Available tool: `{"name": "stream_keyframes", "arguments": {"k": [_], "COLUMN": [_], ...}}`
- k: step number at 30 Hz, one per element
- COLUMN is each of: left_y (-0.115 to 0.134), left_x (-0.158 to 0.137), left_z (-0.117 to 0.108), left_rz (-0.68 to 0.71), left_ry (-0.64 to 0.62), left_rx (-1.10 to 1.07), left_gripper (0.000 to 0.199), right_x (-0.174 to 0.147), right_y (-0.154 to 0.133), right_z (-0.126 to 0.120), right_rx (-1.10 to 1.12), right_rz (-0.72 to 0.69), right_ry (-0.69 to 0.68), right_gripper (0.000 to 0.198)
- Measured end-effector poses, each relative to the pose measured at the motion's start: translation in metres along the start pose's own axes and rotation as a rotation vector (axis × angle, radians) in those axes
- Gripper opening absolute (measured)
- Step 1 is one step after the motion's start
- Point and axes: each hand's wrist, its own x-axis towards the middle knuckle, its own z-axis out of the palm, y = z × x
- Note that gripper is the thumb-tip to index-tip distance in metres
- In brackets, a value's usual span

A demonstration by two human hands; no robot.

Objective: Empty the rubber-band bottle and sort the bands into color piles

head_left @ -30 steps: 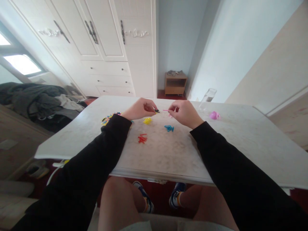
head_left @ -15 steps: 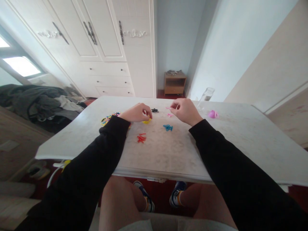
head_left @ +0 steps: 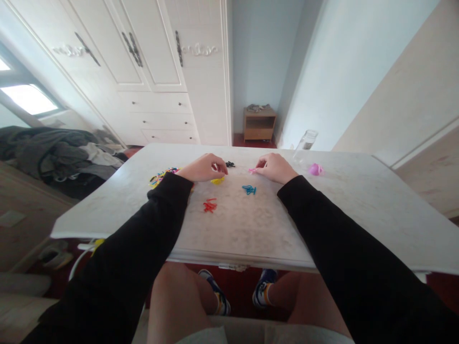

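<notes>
My left hand (head_left: 208,167) is over the left middle of the table, thumb and fingers bent together in a pinch; what they hold, if anything, is too small to make out. Just below its fingers lies a yellow pile of small rubber bands (head_left: 217,181), with a black pile (head_left: 230,164) beyond the fingertips. My right hand (head_left: 275,167) is lowered to the pink rubber bands (head_left: 252,170), its fingertips closed on a pink band at the pile. Nearer to me are blue bands (head_left: 249,190) and red bands (head_left: 210,205). A mixed multicoloured heap (head_left: 161,177) is partly hidden behind my left wrist.
The white table (head_left: 247,234) spans the view before me. At its far right stand a clear glass bottle (head_left: 306,142) and a purple round object (head_left: 316,169). Beyond are a white wardrobe (head_left: 204,95) and a small wooden nightstand (head_left: 259,125); dark clothes (head_left: 53,153) lie heaped at left.
My right hand has come down and slightly toward me, bringing a pink band from above to the pink pile. My left hand has stayed in nearly the same place.
</notes>
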Motion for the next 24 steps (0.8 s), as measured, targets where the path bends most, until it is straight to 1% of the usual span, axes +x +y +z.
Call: {"name": "stream_keyframes", "arguments": {"k": [4,10,13,16,18,20,22,24], "left_y": [-0.002,-0.001,0.001,0.001,-0.001,-0.005,-0.01,-0.017], "left_x": [0.0,0.001,0.002,-0.003,-0.01,-0.02,-0.028,-0.033], "left_z": [0.0,0.003,0.001,-0.01,-0.024,-0.038,-0.047,-0.05], "left_rz": [-0.001,-0.002,-0.026,-0.109,-0.198,-0.292,-0.369,-0.43], "left_ry": [-0.002,-0.002,0.033,0.14,0.237,0.297,0.302,0.273], "left_rx": [0.001,0.001,0.01,0.074,0.141,0.177,0.194,0.204], "left_gripper": [0.013,0.015,0.015,0.017,0.017,0.016,0.015,0.013], "right_x": [0.003,0.006,0.007,0.007,0.007,0.007,0.007,0.006], "right_y": [0.001,0.0,0.0,0.001,0.001,0.001,0.0,-0.001], "right_z": [0.003,0.012,0.014,0.016,0.016,0.017,0.018,0.019], "right_rx": [-0.007,-0.032,-0.037,-0.026,-0.021,-0.021,-0.025,-0.024], "right_rz": [-0.022,-0.112,-0.154,-0.165,-0.167,-0.172,-0.173,-0.164], "right_ry": [-0.01,-0.023,-0.033,-0.031,-0.032,-0.033,-0.027,-0.013], "right_gripper": [0.015,0.022,0.025,0.024,0.023,0.023,0.021,0.02]}}
